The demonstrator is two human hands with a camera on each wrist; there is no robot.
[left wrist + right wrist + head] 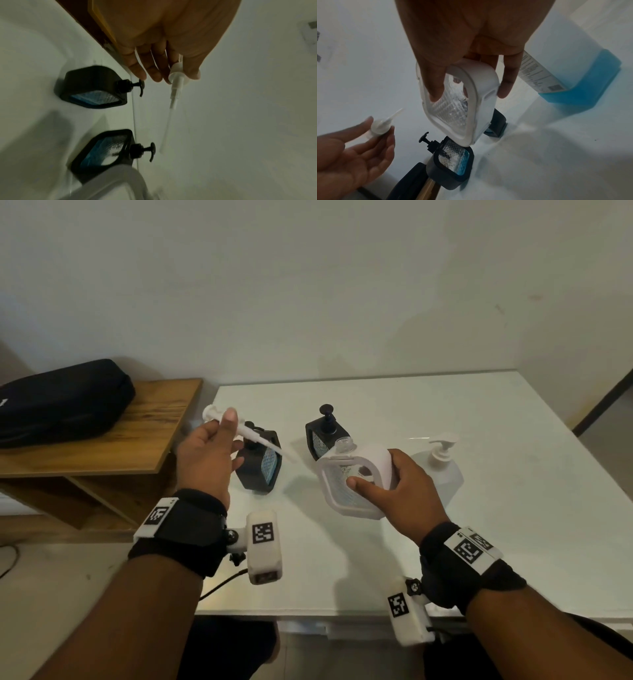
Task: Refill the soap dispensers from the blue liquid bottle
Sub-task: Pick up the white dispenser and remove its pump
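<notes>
Left hand (205, 457): fingers loosely spread, pinching one white plastic pump with dip tube (250, 436). Right hand (407, 487): fingers curled round one white-framed clear dispenser (346, 491), uncapped. Black-framed dispensers (260, 470): two, on desk (479, 525).

Dim indoor light, soft shadows, left wrist view dark, blurred edges

- White dispenser (356, 474): uncapped, tilted, held above the table.
- Pump head (246, 433): removed, tube angled.
- Two black dispensers (262, 462) (325, 436): capped, upright.
- Blue liquid bottle (573, 75): upright.
</notes>
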